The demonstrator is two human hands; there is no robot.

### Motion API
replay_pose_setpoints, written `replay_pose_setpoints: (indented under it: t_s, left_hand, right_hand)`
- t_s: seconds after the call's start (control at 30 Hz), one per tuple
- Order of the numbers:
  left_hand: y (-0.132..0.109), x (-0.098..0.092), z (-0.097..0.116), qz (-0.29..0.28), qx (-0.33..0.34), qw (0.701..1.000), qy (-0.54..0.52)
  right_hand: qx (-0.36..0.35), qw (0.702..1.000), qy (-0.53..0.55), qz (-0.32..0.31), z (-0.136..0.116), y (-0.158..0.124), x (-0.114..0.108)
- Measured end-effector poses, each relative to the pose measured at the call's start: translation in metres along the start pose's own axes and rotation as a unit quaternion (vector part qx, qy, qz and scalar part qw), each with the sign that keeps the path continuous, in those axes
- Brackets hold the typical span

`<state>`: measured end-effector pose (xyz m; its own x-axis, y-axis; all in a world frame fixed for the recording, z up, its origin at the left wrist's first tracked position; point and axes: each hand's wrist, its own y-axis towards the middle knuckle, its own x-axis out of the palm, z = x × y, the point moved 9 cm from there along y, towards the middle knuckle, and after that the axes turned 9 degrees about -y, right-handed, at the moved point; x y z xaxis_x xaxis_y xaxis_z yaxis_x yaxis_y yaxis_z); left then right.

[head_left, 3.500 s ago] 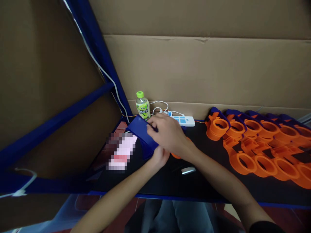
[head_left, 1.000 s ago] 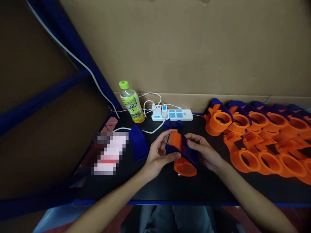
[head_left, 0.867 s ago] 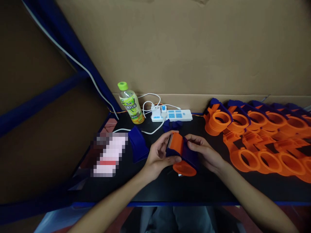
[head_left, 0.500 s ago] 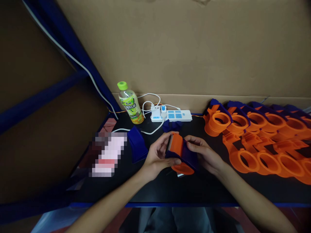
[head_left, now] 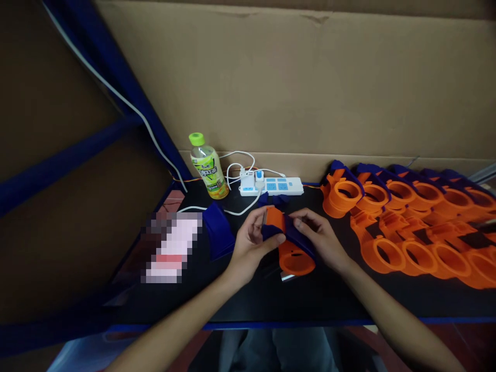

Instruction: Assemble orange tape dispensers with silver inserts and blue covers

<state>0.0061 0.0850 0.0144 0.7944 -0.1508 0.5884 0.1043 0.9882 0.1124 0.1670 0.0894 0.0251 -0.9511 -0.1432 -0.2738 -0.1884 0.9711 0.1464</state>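
Contrasting orange-and-blue ringed holder [head_left: 296,238]

"Behind the black table [head_left: 240,305], a brown cardboard wall [head_left: 271,93] stretches wide, creased up high!"
"And left of the table, a blue post [head_left: 116,77] climbs, a blue crossbar [head_left: 70,152] meeting it, dark panels [head_left: 77,217] alongside."
"Below the table, reddish floor [head_left: 473,341] peeks out!"
"The light? Brighter behind the table, dim to its left."

Held part [head_left: 297,238] is orange and dark blue; loose part [head_left: 219,232] blue. Stacked parts [head_left: 395,223] orange and blue. Bottle [head_left: 208,166]: lime cap [head_left: 197,138], green label [head_left: 210,174]. Strip [head_left: 271,191] white, blue sockets [head_left: 283,186]. Table [head_left: 349,299] black.
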Motion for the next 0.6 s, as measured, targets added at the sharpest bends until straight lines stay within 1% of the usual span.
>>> replay_pose_setpoints:
  t_s: [0.07,0.1,0.13,0.2,0.23,0.3,0.33,0.37,0.43,0.5,0.53,0.57,0.6]
  left_hand:
    - [0.001,-0.012,-0.003,0.060,-0.005,0.998,-0.029]
    - [0.002,-0.018,-0.004,0.087,-0.004,0.995,-0.045]
    - [0.003,-0.022,-0.005,0.106,-0.004,0.992,-0.061]
    - [0.005,-0.027,-0.007,0.126,-0.006,0.988,-0.093]
    - [0.006,-0.029,-0.008,0.131,-0.009,0.985,-0.108]
    - [0.008,-0.030,-0.011,0.138,-0.016,0.980,-0.139]
    - [0.009,-0.029,-0.013,0.138,-0.022,0.978,-0.153]
    - [0.009,-0.027,-0.014,0.129,-0.030,0.977,-0.166]
    - [0.009,-0.017,-0.017,0.092,-0.052,0.976,-0.188]
    - [0.007,-0.005,-0.019,0.043,-0.072,0.976,-0.202]
    - [0.006,0.000,-0.018,0.022,-0.078,0.976,-0.201]
    - [0.004,0.003,-0.018,0.008,-0.080,0.978,-0.195]
    - [0.003,0.004,-0.018,0.000,-0.080,0.980,-0.184]
  right_hand:
    - [-0.086,0.990,-0.105,0.034,-0.018,-0.005,-0.008]
    - [-0.138,0.978,-0.154,0.040,-0.029,-0.010,-0.009]
    - [-0.190,0.960,-0.204,0.038,-0.038,-0.015,-0.007]
    - [-0.271,0.910,-0.313,0.017,-0.050,-0.024,0.005]
    - [-0.294,0.882,-0.367,0.009,-0.052,-0.027,0.012]
    - [-0.311,0.837,-0.451,0.019,-0.053,-0.029,0.019]
    - [-0.309,0.823,-0.475,0.035,-0.054,-0.028,0.020]
    - [-0.305,0.817,-0.487,0.052,-0.055,-0.028,0.018]
    - [-0.279,0.824,-0.484,0.092,-0.056,-0.031,0.004]
    - [-0.241,0.835,-0.478,0.129,-0.054,-0.039,-0.024]
    - [-0.224,0.833,-0.484,0.148,-0.053,-0.047,-0.043]
    - [-0.216,0.822,-0.501,0.165,-0.052,-0.057,-0.064]
    - [-0.216,0.797,-0.530,0.190,-0.053,-0.071,-0.089]
